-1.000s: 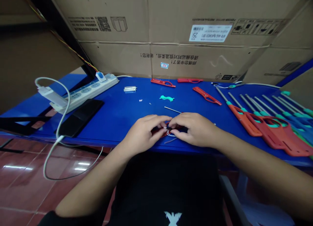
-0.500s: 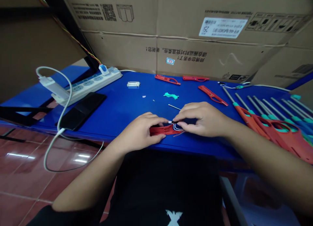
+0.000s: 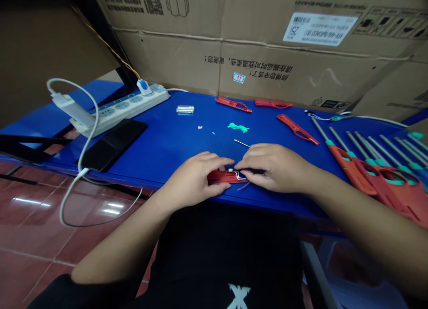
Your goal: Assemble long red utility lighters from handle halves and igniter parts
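Observation:
My left hand grips a red plastic shell between thumb and fingers near the table's front edge. At the shell's right part, my right hand pinches a small black part with white wires, mostly hidden by the fingers. A small white piece shows at the shell's upper edge. Just beyond my right hand lies a thin metal rod. Farther back are a green plastic piece and three red shells.
A white power strip and black phone with a cable lie left on the blue table. Clear tubes are at the back. Several orange-red lighters lie right. A cardboard box stands behind.
The small white piece and wires have lowered toward the red shell under my right hand. The camera view has shifted slightly.

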The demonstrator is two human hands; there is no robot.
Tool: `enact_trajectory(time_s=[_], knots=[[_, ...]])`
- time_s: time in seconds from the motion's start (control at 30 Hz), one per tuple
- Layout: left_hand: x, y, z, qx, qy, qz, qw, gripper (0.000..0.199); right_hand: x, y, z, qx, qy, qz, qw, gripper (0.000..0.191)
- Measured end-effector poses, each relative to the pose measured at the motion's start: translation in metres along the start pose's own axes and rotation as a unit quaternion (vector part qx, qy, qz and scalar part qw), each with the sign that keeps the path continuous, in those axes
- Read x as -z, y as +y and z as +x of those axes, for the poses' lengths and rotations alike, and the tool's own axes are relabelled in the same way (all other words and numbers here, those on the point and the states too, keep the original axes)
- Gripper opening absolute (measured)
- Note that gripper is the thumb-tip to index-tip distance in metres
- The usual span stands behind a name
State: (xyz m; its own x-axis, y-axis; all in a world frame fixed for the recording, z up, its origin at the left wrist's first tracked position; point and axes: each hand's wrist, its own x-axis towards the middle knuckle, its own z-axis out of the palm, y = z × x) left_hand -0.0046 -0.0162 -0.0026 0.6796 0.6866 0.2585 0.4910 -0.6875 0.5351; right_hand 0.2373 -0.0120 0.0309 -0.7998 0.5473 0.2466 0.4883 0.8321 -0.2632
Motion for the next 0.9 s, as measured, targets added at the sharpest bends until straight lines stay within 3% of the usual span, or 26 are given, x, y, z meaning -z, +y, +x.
enact_trajectory(time_s=[0.37,0.53,0.7,0.9], knots=[[0.000,0.000,-0.003,-0.001,0.023,-0.014,1.000,0.029,-0.010,-0.001,-0.002,0.005,-0.021,-0.016,1.000,0.023],[0.001,0.000,-0.002,-0.051,0.022,-0.035,0.998,0.019,-0.016,0.003,-0.002,-0.009,-0.009,0.012,1.000,0.021],[0.000,0.000,-0.004,-0.055,0.025,-0.038,0.997,0.020,-0.005,0.000,-0.005,-0.025,-0.021,0.025,0.999,0.021],[0.001,0.002,-0.005,-0.042,0.003,-0.021,0.999,0.022,0.006,-0.006,-0.028,-0.076,-0.012,0.038,0.996,0.014]])
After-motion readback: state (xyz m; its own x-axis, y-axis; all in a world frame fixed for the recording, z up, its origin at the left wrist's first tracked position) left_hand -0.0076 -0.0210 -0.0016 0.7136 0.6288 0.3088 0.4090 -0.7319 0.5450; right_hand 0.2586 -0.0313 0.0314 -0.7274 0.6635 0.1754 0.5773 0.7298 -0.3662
